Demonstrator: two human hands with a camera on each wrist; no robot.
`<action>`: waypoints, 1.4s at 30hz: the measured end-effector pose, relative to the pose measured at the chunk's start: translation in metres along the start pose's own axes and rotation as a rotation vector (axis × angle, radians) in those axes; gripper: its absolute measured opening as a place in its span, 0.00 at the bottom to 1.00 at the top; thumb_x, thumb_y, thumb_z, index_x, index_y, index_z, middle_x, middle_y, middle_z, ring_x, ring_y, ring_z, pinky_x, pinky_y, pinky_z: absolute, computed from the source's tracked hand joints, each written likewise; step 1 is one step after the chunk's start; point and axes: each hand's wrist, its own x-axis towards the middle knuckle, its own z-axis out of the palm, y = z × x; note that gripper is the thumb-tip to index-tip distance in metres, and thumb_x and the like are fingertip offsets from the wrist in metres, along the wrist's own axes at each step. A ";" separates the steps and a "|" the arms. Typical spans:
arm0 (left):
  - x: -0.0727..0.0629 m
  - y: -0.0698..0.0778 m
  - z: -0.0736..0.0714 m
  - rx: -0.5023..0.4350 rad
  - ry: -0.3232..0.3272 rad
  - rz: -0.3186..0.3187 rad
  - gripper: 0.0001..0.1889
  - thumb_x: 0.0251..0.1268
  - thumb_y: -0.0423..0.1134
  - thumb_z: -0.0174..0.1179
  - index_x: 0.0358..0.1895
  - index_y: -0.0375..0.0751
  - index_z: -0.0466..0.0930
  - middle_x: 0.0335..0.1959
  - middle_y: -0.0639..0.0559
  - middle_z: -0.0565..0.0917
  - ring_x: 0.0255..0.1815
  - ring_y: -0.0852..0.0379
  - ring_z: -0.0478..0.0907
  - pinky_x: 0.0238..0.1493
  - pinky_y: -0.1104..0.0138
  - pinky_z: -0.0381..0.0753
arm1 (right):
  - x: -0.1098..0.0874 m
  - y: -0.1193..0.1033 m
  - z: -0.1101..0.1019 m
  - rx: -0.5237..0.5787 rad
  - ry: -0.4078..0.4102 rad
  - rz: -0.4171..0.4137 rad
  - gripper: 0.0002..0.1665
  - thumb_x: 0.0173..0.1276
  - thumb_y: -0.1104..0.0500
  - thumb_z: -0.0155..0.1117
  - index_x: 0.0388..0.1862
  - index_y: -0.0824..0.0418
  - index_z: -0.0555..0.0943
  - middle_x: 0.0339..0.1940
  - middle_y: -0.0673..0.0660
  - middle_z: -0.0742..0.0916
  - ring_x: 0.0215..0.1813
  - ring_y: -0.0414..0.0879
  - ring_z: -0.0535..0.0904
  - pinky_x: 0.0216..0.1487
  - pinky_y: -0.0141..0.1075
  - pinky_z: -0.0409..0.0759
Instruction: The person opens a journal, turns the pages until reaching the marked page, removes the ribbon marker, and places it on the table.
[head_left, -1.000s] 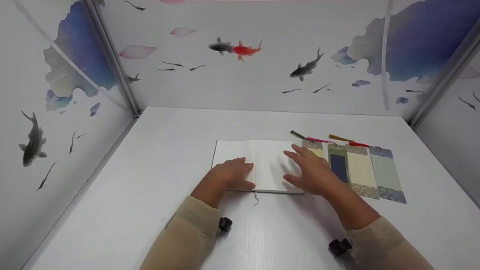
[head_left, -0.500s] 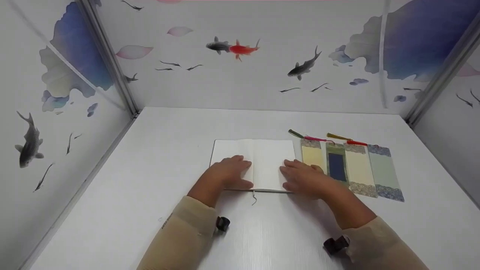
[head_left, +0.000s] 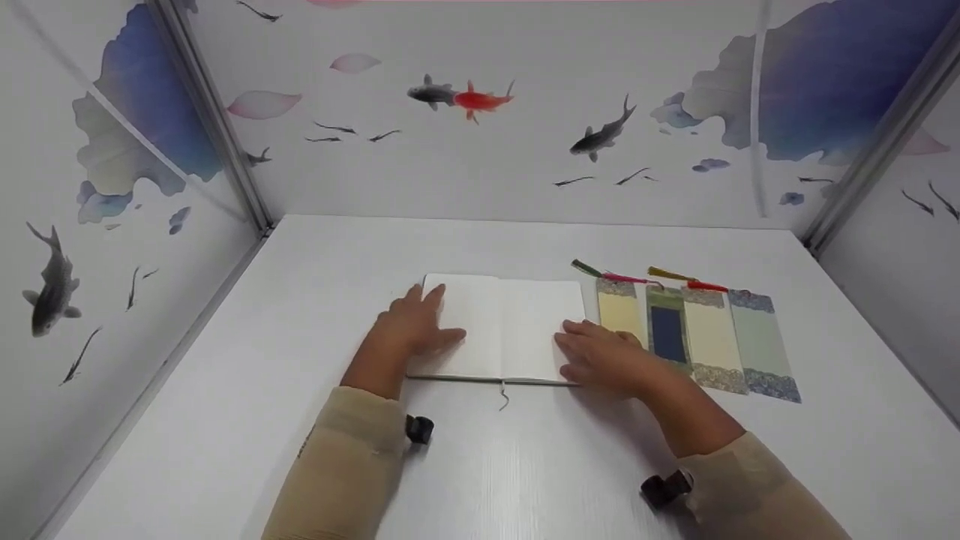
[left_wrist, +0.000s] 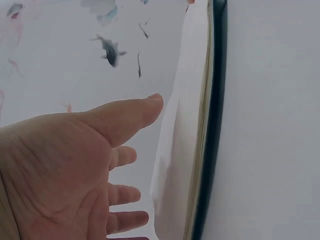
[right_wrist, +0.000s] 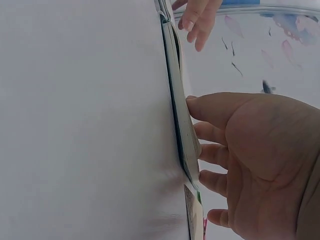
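A notebook (head_left: 536, 322) with blank white pages lies spread flat on the white table, a thin ribbon marker (head_left: 504, 397) trailing from the bottom of its spine. The left hand (head_left: 409, 326) is over the left page's outer edge, fingers spread and thumb pointing toward the spine. In the left wrist view its thumb and fingers look apart from the page edges (left_wrist: 197, 150). On the outer edge of the right page rests the right hand (head_left: 604, 356), fingers extended. Its fingertips touch the page in the right wrist view, where the dark cover edge (right_wrist: 175, 110) shows beneath.
Right of the notebook lie several tasselled bookmarks (head_left: 712, 337) in a row, the nearest close to the right hand. Green, pink, yellow and red tassels (head_left: 667, 274) lie at their tops. White panels (head_left: 480, 172) printed with fish enclose the table on the back and sides.
The left hand has moved left from near the spine to the left page's outer edge. The right hand came down onto the right page, then stayed there.
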 end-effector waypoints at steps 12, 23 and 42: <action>0.003 -0.001 -0.004 -0.046 0.008 -0.033 0.51 0.74 0.63 0.62 0.90 0.50 0.45 0.87 0.38 0.62 0.87 0.34 0.59 0.84 0.39 0.62 | -0.003 0.002 0.000 0.012 0.011 0.008 0.40 0.82 0.44 0.59 0.87 0.51 0.63 0.90 0.57 0.62 0.91 0.61 0.54 0.83 0.73 0.54; -0.006 0.019 -0.027 -0.182 0.200 0.056 0.50 0.75 0.57 0.65 0.90 0.55 0.43 0.88 0.46 0.61 0.87 0.42 0.62 0.84 0.45 0.66 | -0.002 0.001 0.000 0.028 0.004 0.028 0.40 0.82 0.42 0.59 0.88 0.49 0.62 0.91 0.55 0.61 0.91 0.61 0.52 0.84 0.72 0.51; -0.059 0.087 -0.024 -0.370 0.132 0.259 0.43 0.73 0.44 0.62 0.88 0.61 0.53 0.80 0.58 0.73 0.68 0.55 0.83 0.58 0.56 0.88 | 0.000 0.002 0.000 0.039 0.020 0.025 0.40 0.81 0.43 0.63 0.86 0.50 0.66 0.90 0.56 0.64 0.91 0.59 0.55 0.84 0.72 0.53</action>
